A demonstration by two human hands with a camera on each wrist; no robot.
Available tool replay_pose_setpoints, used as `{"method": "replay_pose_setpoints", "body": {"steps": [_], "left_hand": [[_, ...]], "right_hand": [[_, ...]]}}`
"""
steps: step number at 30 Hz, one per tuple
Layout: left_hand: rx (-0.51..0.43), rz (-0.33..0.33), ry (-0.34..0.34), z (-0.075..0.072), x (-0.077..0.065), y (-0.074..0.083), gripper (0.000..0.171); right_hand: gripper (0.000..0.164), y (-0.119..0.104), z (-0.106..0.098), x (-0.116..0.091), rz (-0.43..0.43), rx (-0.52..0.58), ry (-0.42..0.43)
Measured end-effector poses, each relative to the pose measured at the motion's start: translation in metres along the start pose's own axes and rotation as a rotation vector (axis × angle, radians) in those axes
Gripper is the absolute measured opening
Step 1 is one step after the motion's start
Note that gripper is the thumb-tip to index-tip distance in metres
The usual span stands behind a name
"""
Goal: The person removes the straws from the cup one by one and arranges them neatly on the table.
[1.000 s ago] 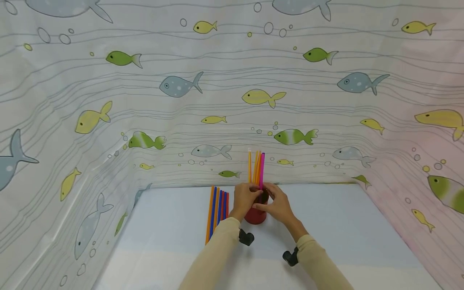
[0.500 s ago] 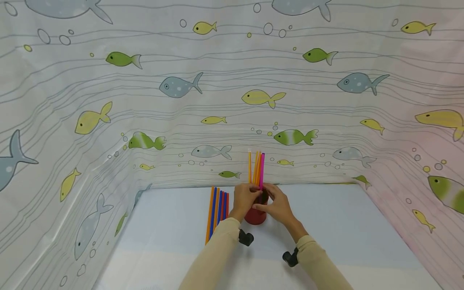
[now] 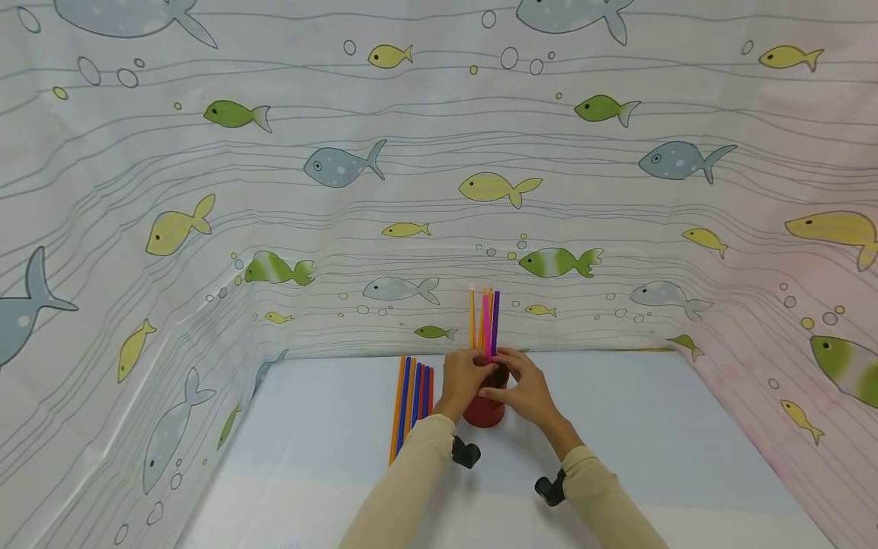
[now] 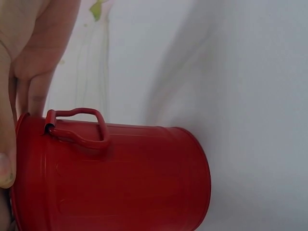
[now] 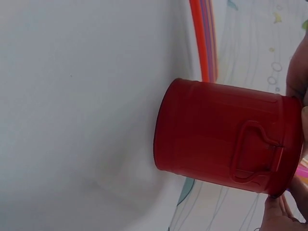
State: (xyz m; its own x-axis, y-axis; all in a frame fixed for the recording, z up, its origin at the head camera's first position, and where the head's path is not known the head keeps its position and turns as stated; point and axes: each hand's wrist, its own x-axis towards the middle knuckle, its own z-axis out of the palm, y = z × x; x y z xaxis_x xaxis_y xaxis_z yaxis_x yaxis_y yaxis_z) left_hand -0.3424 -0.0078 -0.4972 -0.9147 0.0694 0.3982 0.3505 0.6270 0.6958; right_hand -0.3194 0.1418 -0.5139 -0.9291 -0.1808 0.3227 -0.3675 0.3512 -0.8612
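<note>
Beside straight sticks (image 3: pixel 416 396) near the desk's (image 3: pixel 617 389) back edge, your curled left hand (image 3: pixel 463 380) and right hand (image 3: pixel 528 387) met the glossy bucket (image 3: pixel 484 414), grip unclear.

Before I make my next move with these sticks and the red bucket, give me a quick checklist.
1. Red bucket upright on the table: ok, it stands on its base.
2. Sticks standing in the bucket: ok, the pink stick, purple stick and yellow-orange sticks rise from it.
3. Left hand and right hand both at the bucket: ok, around its upper part.
4. What each hand grips: cannot tell, the contact is partly hidden.
5. Every stick in the bucket, if you want that: not ok, a row of sticks lies on the table.
</note>
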Motion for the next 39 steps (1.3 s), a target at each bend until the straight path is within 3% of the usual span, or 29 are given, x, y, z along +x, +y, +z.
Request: {"method": "replay_pose_setpoints", "body": {"steps": [9,14,22,31,39], "left_hand": [[0.000,0.012,0.000,-0.001,-0.001,-0.002,0.019],[-0.084,0.003,0.003,-0.005,0.001,-0.001,0.018],[-0.202,-0.025,-0.080,-0.016,0.004,0.001,0.019],[-0.204,0.025,-0.056,-0.031,0.013,0.003,0.023],[-0.418,-0.022,-0.092,-0.056,0.023,0.012,0.030]], "right_hand": [[0.079,0.002,0.001,0.001,0.000,-0.006,0.000],[0.082,0.000,-0.001,0.001,-0.018,-0.001,-0.001],[0.082,0.000,0.000,0.000,-0.002,-0.021,0.008],[0.077,0.002,0.001,-0.001,0.027,-0.022,0.013],[0.078,0.002,0.001,-0.001,0.020,-0.012,0.009]]}}
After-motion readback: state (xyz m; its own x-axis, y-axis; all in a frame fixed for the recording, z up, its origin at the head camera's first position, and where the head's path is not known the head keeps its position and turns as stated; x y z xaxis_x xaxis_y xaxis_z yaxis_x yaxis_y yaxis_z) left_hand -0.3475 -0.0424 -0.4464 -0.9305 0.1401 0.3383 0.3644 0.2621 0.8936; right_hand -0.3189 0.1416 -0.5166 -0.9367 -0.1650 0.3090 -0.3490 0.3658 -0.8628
